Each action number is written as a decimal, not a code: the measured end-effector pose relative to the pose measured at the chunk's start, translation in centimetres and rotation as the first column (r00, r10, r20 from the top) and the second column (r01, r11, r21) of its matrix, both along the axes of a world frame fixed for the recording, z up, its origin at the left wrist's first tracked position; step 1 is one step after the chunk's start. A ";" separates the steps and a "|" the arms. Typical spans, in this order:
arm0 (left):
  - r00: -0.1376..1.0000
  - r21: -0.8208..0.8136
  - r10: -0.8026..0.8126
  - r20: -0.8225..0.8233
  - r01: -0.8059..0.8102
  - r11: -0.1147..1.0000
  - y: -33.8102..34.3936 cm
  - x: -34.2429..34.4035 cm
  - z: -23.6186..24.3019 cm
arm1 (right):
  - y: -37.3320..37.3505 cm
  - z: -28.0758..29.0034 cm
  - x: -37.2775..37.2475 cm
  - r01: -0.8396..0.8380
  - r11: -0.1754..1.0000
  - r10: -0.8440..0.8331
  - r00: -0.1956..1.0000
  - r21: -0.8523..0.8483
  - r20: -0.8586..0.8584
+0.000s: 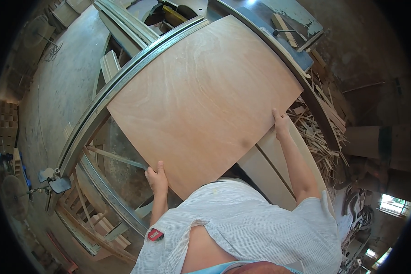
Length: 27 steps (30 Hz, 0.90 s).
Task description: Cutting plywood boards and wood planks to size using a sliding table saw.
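A large square sheet of light reddish plywood (201,100) lies at a slant in front of me, its far corners at long metal rails (146,57). My left hand (158,179) is closed on the sheet's edge near its lower left corner, thumb on top. Higher on the right, my right hand (281,122) grips the right-hand edge, also with the thumb uppermost; the fingers underneath are hidden. Below the sheet at right are pale boards (269,171), and at left shows a metal frame (112,187).
A blue-grey machine table (290,32) with a lever stands at the far right. A heap of wood offcuts (319,141) lies beside the right rail. Wooden strips (109,66) lean by the upper left rail. A black clamp fitting (59,185) sits on the left rail, and stacked timber (7,121) stands farther off.
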State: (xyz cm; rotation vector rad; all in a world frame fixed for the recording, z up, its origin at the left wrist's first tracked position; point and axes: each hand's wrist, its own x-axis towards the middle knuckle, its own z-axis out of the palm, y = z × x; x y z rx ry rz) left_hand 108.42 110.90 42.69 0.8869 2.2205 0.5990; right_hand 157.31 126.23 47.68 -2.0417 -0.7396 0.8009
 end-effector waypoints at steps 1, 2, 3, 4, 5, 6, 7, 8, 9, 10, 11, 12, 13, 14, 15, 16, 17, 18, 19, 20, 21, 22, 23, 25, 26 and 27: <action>1.000 0.014 0.002 -0.009 -0.002 1.000 0.0 0.2 0.0 | -0.1 0.0 0.1 -0.003 1.000 0.003 1.000 -0.004 -0.015; 1.000 0.014 -0.005 -0.023 0.005 1.000 0.0 0.4 0.0 | -0.1 0.1 0.2 0.015 1.000 -0.015 1.000 -0.006 -0.017; 0.999 -0.009 -0.018 -0.029 0.018 1.000 0.0 0.5 0.0 | -0.1 0.0 0.3 -0.004 1.000 0.003 0.999 -0.013 -0.033; 0.999 0.010 -0.014 -0.040 0.014 1.000 -0.1 0.7 0.1 | -0.2 0.0 0.5 -0.013 1.000 0.013 1.000 -0.011 -0.021; 1.000 0.010 -0.004 -0.031 0.004 1.000 -0.1 0.8 0.2 | -0.1 0.1 0.6 0.002 1.000 -0.002 1.000 -0.009 0.010; 1.000 -0.014 0.001 -0.014 -0.001 1.000 -0.1 0.9 0.3 | -0.1 0.1 0.7 -0.021 1.000 0.021 1.000 -0.012 -0.013; 1.000 0.004 0.003 -0.026 -0.003 1.000 0.0 1.1 0.4 | -0.1 0.2 0.8 -0.033 0.999 0.034 0.999 0.015 -0.003; 1.000 -0.005 0.007 -0.011 -0.007 1.000 0.0 1.2 0.6 | -0.2 0.3 0.9 -0.038 0.999 0.038 0.999 0.018 -0.002; 1.000 -0.033 0.010 0.017 -0.010 0.999 0.1 1.3 0.7 | -0.4 0.6 0.8 -0.050 0.998 0.050 0.999 0.031 0.005; 1.000 -0.021 0.016 0.004 -0.016 1.000 0.2 1.5 0.9 | -0.6 0.8 0.7 -0.072 0.997 0.072 0.997 -0.017 -0.005; 1.000 -0.028 0.012 -0.007 -0.013 1.000 0.3 1.7 1.1 | -1.0 1.1 0.4 -0.074 0.996 0.074 0.997 -0.053 -0.004; 1.000 -0.063 0.011 -0.002 -0.011 0.998 0.4 1.8 1.2 | -1.5 1.3 0.0 -0.101 0.992 0.100 0.995 -0.070 -0.016; 1.000 -0.037 0.017 -0.016 -0.018 0.999 0.6 2.0 1.4 | -2.2 1.4 -0.6 -0.155 0.946 0.124 0.985 -0.284 -0.122; 1.000 -0.043 0.029 -0.007 -0.029 0.999 0.9 2.1 1.5 | -2.8 1.6 -1.2 -0.148 0.845 0.073 0.984 -0.513 -0.164; 0.999 -0.064 0.038 0.015 -0.037 0.997 1.0 2.2 1.5 | -3.5 1.6 -1.9 -0.256 0.831 0.119 0.949 -0.494 -0.290; 0.998 -0.051 0.055 0.006 -0.055 0.997 1.2 2.3 1.6 | -3.9 1.4 -2.7 -0.284 0.779 0.074 0.927 -0.559 -0.369; 0.997 -0.064 0.069 0.019 -0.068 0.996 1.4 2.3 1.6 | -3.9 1.4 -2.9 -0.302 0.811 0.127 0.927 -0.502 -0.352; 0.996 -0.094 0.082 0.036 -0.078 0.993 1.4 2.2 1.6 | -3.9 1.4 -3.2 -0.294 0.811 0.126 0.932 -0.506 -0.339; 0.996 -0.080 0.084 0.017 -0.083 0.993 1.5 2.1 1.6 | -3.8 1.3 -3.2 -0.323 0.807 0.166 0.927 -0.495 -0.335; 0.991 -0.054 0.122 0.061 -0.119 0.991 1.6 2.1 1.5 | -3.6 1.4 -3.2 -0.306 0.805 0.188 0.944 -0.509 -0.269; 0.981 -0.059 0.156 0.115 -0.150 0.987 1.6 2.1 1.4 | -3.4 1.4 -3.0 -0.357 0.802 0.208 0.918 -0.478 -0.338; 0.982 -0.021 0.157 0.101 -0.156 0.988 1.7 2.0 1.3 | -3.3 1.4 -2.8 -0.373 0.802 0.222 0.911 -0.466 -0.347; 0.960 0.006 0.202 0.193 -0.207 0.978 1.8 1.9 1.1 | -3.2 1.4 -2.5 -0.342 0.797 0.198 0.927 -0.498 -0.320; 0.930 0.039 0.240 0.279 -0.261 0.965 2.0 1.8 0.7 | -3.1 1.5 -2.1 -0.400 0.805 0.247 0.898 -0.438 -0.365; 0.914 0.050 0.267 0.306 -0.296 0.954 2.1 1.8 0.6 | -3.2 1.5 -1.9 -0.383 0.795 0.226 0.907 -0.470 -0.355; 0.898 0.022 0.302 0.319 -0.326 0.945 2.2 1.8 0.5 | -3.2 1.5 -1.8 -0.411 0.806 0.251 0.890 -0.427 -0.382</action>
